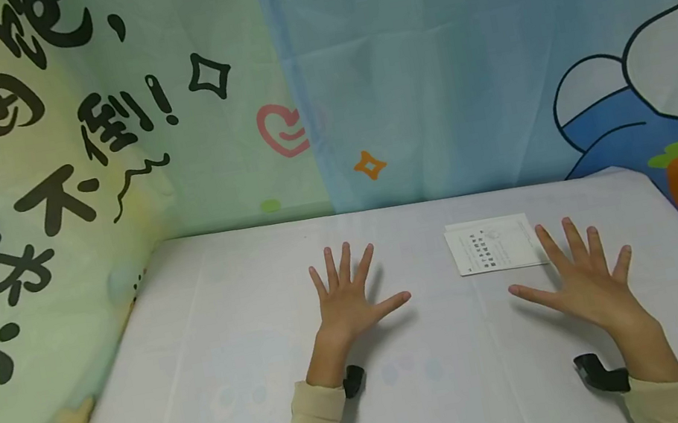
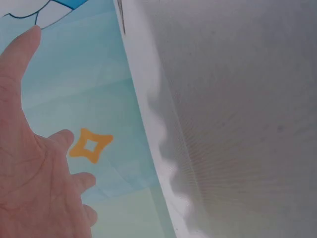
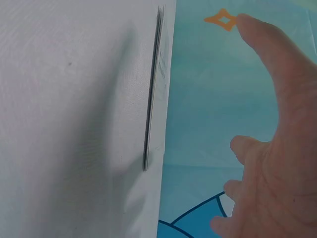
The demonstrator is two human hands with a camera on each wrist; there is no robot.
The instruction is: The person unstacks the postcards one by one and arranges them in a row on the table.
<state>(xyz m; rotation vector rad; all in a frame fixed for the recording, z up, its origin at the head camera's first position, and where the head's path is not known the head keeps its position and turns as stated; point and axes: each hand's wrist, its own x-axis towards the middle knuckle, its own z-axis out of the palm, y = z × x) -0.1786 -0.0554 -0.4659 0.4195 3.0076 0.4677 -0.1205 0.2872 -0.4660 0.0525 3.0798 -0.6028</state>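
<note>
My left hand [image 1: 344,309] is held over the middle of the white table with its fingers spread and nothing in it. To the right, my right hand [image 1: 591,288] is spread the same way, also holding nothing. A small stack of white printed cards or papers [image 1: 493,246] lies flat just beyond and left of the right hand; the index fingertip overlaps its right edge in the head view. From the side, the right wrist view shows the stack [image 3: 154,89] as a few thin layers. The left wrist view shows the palm and thumb of the left hand [image 2: 39,163].
The white tabletop [image 1: 226,382] spreads beneath both hands. Behind it hangs a printed cloth [image 1: 424,75] with a rabbit figure, a carrot and stars; large dark characters mark its left part. A black wrist camera [image 1: 602,374] sits at the right wrist, another [image 1: 354,381] at the left.
</note>
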